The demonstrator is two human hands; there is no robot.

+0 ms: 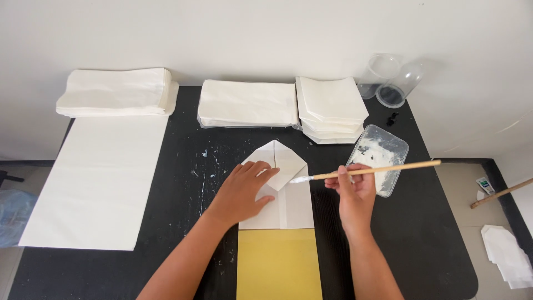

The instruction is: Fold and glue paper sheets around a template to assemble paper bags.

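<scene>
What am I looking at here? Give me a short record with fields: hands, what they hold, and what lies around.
Left hand: left hand pressed flat on a folded white paper piece
Right hand: right hand holding a wooden brush, bristles at the paper's fold
Under the paper: yellow sheet
Beside the right hand: clear tub of white paste
Surface: black table, paste-flecked
Behind: white paper stacks, two clear cups
Left: large white sheet
</scene>
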